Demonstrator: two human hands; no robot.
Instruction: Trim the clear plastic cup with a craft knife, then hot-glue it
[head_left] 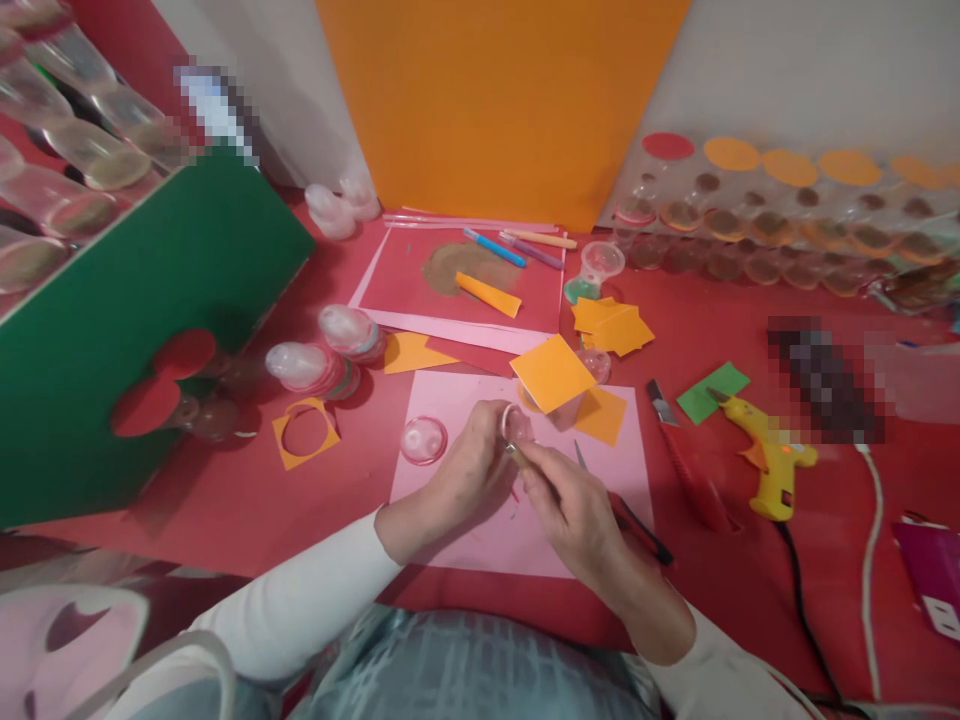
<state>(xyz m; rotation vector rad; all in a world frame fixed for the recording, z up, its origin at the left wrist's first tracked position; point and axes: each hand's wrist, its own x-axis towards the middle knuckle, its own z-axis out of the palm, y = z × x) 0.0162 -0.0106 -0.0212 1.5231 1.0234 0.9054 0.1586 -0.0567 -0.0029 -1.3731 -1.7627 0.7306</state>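
Over a pink sheet [487, 545], the left hand [469, 470] curls round a small clear cup [516, 425] — the right hand [574, 505] pinching its rim; a light, steady grip seems wise.

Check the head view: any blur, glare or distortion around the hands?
Head view: edges bow from the wide lens, green board and far cups soft; centre fairly sharp, left hand and right hand at the small clear cup; light flat, shadows faint; two patches pixelated.
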